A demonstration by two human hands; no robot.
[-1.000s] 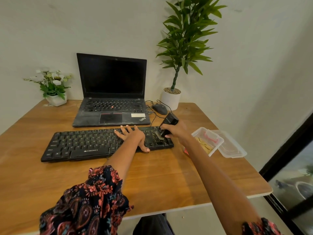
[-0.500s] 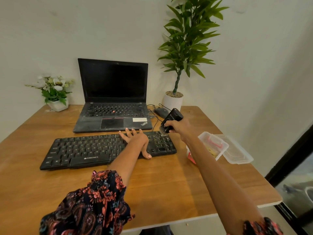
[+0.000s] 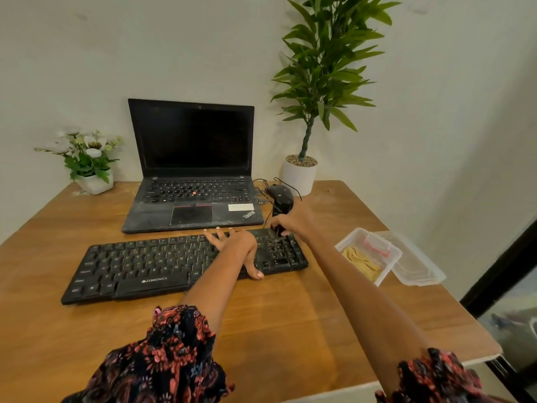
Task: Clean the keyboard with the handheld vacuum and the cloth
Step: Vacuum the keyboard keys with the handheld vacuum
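Note:
A black keyboard (image 3: 151, 266) lies across the wooden desk in front of the laptop. My left hand (image 3: 235, 247) rests flat on its keys, fingers spread, right of the middle. My right hand (image 3: 293, 221) grips a small black handheld vacuum (image 3: 281, 210), held nearly upright with its nozzle down on the far edge of the number pad. A yellow cloth (image 3: 361, 263) lies in an open clear plastic box (image 3: 390, 254) to the right of the keyboard.
An open dusty laptop (image 3: 191, 181) stands behind the keyboard. A black mouse (image 3: 279, 191) with its cable lies beside it. A tall potted plant (image 3: 300, 174) and a small flower pot (image 3: 94, 181) stand at the wall. The box lid (image 3: 418, 264) lies at the desk's right edge.
My right hand has moved the vacuum from the number pad's near keys toward its far edge and tipped it more upright. My left hand has stayed on the keys.

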